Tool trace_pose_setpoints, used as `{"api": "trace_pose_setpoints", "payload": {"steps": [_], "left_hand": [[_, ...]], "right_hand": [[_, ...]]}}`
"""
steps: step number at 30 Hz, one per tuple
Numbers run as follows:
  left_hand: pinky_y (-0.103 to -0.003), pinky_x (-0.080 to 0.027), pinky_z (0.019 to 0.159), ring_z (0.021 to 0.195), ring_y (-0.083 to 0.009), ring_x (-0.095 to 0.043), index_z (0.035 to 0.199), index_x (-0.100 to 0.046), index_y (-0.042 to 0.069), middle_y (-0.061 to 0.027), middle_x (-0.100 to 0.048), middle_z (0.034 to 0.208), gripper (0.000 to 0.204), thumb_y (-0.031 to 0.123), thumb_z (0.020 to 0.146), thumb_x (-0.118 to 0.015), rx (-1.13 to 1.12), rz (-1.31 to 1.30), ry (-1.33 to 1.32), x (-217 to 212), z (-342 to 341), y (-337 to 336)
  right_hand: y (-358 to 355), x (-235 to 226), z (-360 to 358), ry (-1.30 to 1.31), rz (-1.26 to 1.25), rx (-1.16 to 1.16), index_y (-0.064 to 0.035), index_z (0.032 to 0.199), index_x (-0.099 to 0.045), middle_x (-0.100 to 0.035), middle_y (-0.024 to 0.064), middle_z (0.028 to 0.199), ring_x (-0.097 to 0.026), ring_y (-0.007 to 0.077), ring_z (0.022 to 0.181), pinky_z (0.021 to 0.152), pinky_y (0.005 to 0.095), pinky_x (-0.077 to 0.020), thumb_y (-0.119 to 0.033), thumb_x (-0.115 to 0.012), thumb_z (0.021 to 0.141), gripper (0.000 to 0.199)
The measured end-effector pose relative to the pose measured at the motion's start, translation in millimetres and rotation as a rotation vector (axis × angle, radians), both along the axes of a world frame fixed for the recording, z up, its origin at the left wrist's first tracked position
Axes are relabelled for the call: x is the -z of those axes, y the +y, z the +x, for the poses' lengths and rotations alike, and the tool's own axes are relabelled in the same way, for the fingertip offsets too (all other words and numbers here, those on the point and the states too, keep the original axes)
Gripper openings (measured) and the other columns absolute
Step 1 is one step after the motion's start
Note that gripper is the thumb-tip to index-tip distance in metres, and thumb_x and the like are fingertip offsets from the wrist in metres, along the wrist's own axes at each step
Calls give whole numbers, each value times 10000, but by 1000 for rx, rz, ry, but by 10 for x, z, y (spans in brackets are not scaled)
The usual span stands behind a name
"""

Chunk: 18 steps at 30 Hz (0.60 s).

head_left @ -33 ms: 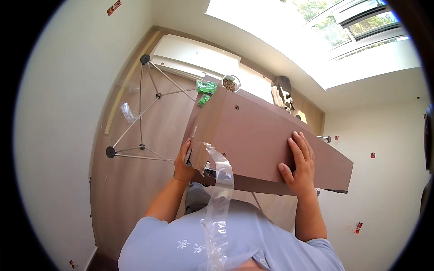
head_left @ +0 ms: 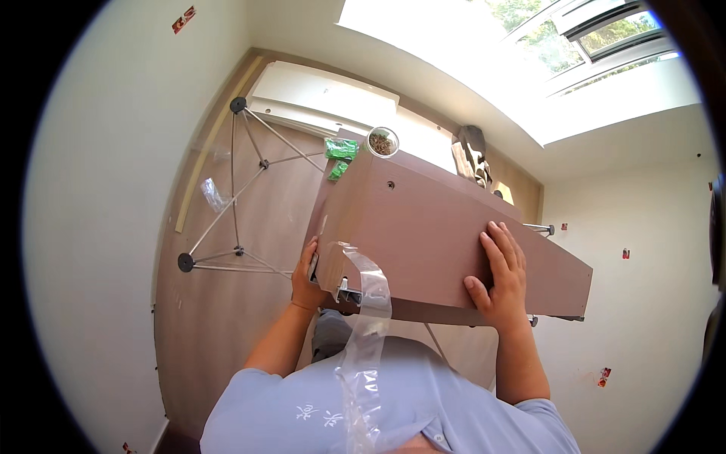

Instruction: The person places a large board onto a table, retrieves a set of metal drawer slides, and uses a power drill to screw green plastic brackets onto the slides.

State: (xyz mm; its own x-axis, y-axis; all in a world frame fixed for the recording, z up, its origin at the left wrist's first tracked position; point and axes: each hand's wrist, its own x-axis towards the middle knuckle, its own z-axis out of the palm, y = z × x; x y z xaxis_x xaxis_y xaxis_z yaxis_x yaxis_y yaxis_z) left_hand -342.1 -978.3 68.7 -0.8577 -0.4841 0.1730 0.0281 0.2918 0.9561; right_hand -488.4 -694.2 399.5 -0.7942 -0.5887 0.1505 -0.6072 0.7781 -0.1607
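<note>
Right hand [head_left: 501, 274] spread flat, fingers [head_left: 505, 244] pressed open on the top face of the brown panel [head_left: 423, 227]. Left hand [head_left: 305, 276] curled round its near-left edge, gripping. Panel lifted clear of the floor [head_left: 227, 303], a clear plastic strip [head_left: 367, 318] dangling between the hands. Probably mid-carry; next, a steady tilt and set-down. Underside and left fingertips hidden; contents of the small bowl [head_left: 383, 141] at the far corner unclear.
</note>
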Motion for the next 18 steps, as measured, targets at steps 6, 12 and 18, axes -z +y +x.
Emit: {"api": "trace_pose_setpoints", "payload": {"steps": [6, 12, 18], "left_hand": [[-441, -528, 1099, 1327, -363, -648, 1439, -578, 8, -193, -633, 1488, 638, 178, 884, -842, -27, -74, -104, 347, -16, -35], [-434, -517, 1092, 1306, -349, -648, 1358, -625, -29, -204, -659, 1426, 565, 154, 875, -856, -2, -137, -237, 737, 93, -98], [-428, -507, 1086, 1285, -334, -648, 1276, -673, -66, -216, -685, 1363, 495, 129, 866, -870, 71, -234, -490, 714, 128, -315]], "right_hand": [[12, -73, -36, -44, -3, 20, -58, 1437, -638, -553, 166, 1578, -465, 385, 1505, 1236, 545, -323, -432, -767, 899, 667], [126, -54, -52, -42, -118, 15, -73, 1352, -679, -601, 144, 1516, -504, 368, 1474, 1212, 521, -371, -368, -796, 892, 560], [760, 87, 304, 137, -680, -74, -59, 1130, -730, -731, 118, 1225, -715, 315, 1101, 934, 429, -573, -147, -812, 867, 290]]}}
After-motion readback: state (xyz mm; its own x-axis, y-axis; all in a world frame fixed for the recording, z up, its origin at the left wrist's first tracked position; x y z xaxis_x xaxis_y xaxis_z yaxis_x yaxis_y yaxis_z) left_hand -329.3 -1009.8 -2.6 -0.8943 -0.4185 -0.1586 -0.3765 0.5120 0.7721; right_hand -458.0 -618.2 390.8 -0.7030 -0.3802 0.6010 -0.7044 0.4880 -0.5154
